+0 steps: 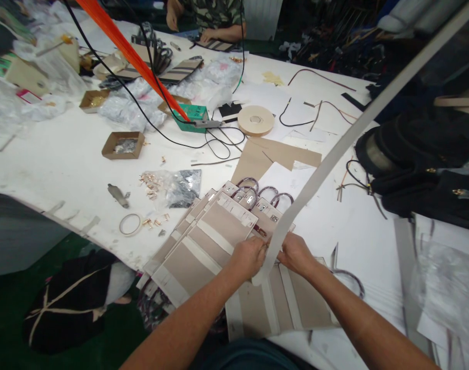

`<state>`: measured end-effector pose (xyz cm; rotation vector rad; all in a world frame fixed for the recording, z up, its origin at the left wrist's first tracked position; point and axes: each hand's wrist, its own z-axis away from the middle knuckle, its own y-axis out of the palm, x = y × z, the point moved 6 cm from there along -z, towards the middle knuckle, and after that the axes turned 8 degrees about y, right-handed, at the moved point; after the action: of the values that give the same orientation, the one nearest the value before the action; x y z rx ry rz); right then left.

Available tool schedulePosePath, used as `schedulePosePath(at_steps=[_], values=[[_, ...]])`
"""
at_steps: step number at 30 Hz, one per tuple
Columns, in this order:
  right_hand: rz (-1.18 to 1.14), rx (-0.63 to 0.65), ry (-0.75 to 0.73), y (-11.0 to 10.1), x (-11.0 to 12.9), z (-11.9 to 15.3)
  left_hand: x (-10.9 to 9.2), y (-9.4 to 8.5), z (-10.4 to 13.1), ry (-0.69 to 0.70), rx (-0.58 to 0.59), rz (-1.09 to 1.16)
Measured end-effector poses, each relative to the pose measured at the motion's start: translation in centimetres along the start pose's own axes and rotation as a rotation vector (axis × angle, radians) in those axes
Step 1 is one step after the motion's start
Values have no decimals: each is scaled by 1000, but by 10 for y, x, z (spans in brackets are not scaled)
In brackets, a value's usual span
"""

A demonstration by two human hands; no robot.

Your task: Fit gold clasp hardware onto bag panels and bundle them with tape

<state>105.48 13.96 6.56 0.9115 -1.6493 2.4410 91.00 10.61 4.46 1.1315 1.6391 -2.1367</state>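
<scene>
A beige panel with pale stripes (pixel 203 257) lies on top of a stack of similar panels, several with dark purple loop handles (pixel 247 182). My left hand (pixel 247 257) rests at the right edge of this stack, its fingers closed in a pinch. Just to its right my right hand (pixel 296 253) is closed as well, with its fingertips close to the left ones. Whatever is between the fingers is too small and partly hidden to name. Below both hands another striped panel (pixel 278 300) lies near the front edge. A pale bar or strap (pixel 319 180) crosses the view in front of the hands.
Left of the stack are a bag of small metal parts (pixel 174 187), a tape ring (pixel 130 224) and a cardboard box (pixel 123 146). A tape roll (pixel 256 121) and a green box (pixel 191 118) stand farther back. Black bags (pixel 404 149) lie right; a person (pixel 214 20) sits opposite.
</scene>
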Motion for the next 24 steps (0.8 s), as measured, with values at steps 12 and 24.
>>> schedulePosePath(at_steps=[12, 24], values=[[-215, -134, 94, 2, -27, -5, -10, 3, 6, 83, -90, 5], [-363, -373, 377, 19, -84, -57, 13, 31, 34, -73, -94, 259]])
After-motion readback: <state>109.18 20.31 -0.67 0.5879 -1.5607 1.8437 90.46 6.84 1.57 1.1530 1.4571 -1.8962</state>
